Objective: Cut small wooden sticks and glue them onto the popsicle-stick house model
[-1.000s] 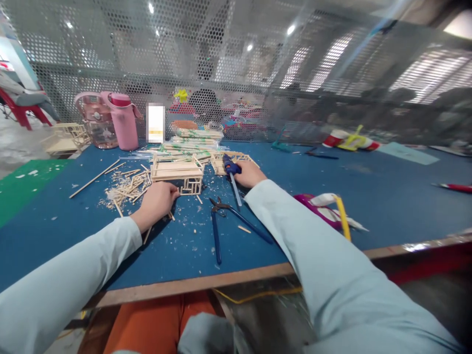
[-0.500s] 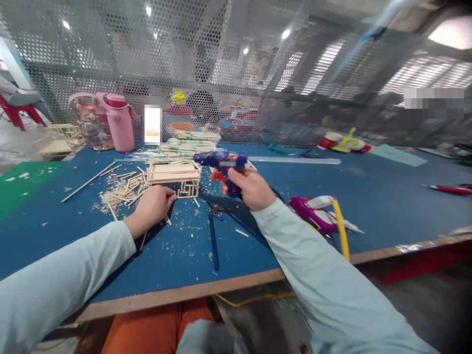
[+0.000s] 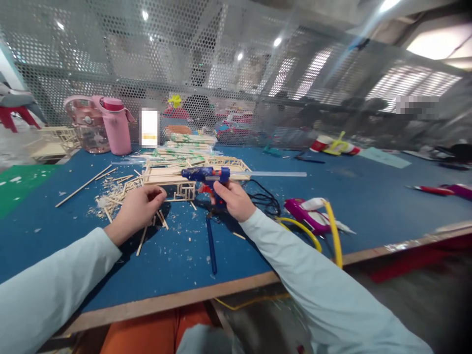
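My right hand point(image 3: 238, 200) is wrapped round the grip of a blue glue gun point(image 3: 206, 174). A long clear glue stick point(image 3: 273, 174) sticks out of its back, and its nozzle points left over a small model of wooden sticks point(image 3: 186, 191). My left hand point(image 3: 142, 206) is beside the model's front left corner, fingers curled with thumb and forefinger together. Whatever they pinch, if anything, is too small to make out. Below the glue gun lies a tool with a blue handle point(image 3: 211, 246), its upper part hidden by the gun and hand.
Loose sticks and scraps point(image 3: 106, 196) lie left of the model, with bundled sticks point(image 3: 190, 145) behind. A pink bottle point(image 3: 117, 128) stands back left. At right are a purple-white tool point(image 3: 309, 216), a yellow strap point(image 3: 334, 231) and a black cable point(image 3: 267, 199). A perforated metal screen point(image 3: 239, 108) borders the back.
My left hand has drawn back leftward from the model's lower edge. The glue gun has moved left and slightly down, showing more of the model's rear part.
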{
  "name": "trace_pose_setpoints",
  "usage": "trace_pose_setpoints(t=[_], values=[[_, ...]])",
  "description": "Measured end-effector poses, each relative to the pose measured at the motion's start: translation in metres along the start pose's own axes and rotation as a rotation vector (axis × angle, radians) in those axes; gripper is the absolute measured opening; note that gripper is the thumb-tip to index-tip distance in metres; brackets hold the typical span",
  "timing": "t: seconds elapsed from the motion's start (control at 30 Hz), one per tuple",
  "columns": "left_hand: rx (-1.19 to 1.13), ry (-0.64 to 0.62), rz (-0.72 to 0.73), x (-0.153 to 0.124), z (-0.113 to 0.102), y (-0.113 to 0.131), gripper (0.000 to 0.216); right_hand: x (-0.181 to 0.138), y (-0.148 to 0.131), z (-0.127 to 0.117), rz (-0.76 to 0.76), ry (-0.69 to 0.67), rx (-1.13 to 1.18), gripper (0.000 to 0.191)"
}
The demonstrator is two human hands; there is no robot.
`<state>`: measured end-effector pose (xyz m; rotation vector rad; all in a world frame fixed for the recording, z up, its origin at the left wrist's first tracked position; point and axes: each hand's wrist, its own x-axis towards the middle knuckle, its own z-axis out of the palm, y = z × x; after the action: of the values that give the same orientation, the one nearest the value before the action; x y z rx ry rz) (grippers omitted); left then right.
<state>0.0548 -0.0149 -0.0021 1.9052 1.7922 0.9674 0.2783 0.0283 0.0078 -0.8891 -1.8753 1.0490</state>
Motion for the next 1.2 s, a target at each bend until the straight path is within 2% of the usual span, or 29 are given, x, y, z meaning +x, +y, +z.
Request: trace_pose_setpoints(t=[0.07,0.13,0.2,0.27,0.43,0.7,0.83,1.0,1.2], values=[[0.007,0.081,0.002,-0.005,-0.009,-0.001,0.028,-0.002,0.002,0.0,-0.021,-0.025,-0.194,0.047],[0.031,0.219,-0.005,-0.007,-0.017,-0.005,0.029,-0.004,0.002,0.002,-0.062,-0.05,-0.368,0.044],[0.045,0.347,-0.021,-0.006,-0.021,-0.01,0.031,-0.005,0.002,0.005,-0.118,-0.06,-0.469,0.039],[0.026,0.396,-0.044,-0.002,-0.022,-0.016,0.031,-0.005,0.002,0.008,-0.163,-0.066,-0.513,0.037],[-0.082,0.255,-0.07,0.002,-0.017,-0.02,0.026,-0.005,0.002,0.011,-0.175,-0.091,-0.572,0.037],[-0.015,0.348,-0.096,-0.002,-0.018,-0.013,0.034,-0.004,0.001,0.01,-0.146,-0.088,-0.645,0.035],[-0.065,0.269,-0.13,-0.005,-0.018,-0.008,0.034,-0.003,0.001,0.01,-0.134,-0.086,-0.656,0.034],[-0.269,0.173,-0.147,-0.005,-0.015,-0.004,0.03,-0.003,0.002,0.011,-0.132,-0.092,-0.659,0.035],[-0.307,0.142,-0.14,-0.004,-0.014,-0.002,0.027,-0.002,0.003,0.01,-0.124,-0.088,-0.688,0.036]])
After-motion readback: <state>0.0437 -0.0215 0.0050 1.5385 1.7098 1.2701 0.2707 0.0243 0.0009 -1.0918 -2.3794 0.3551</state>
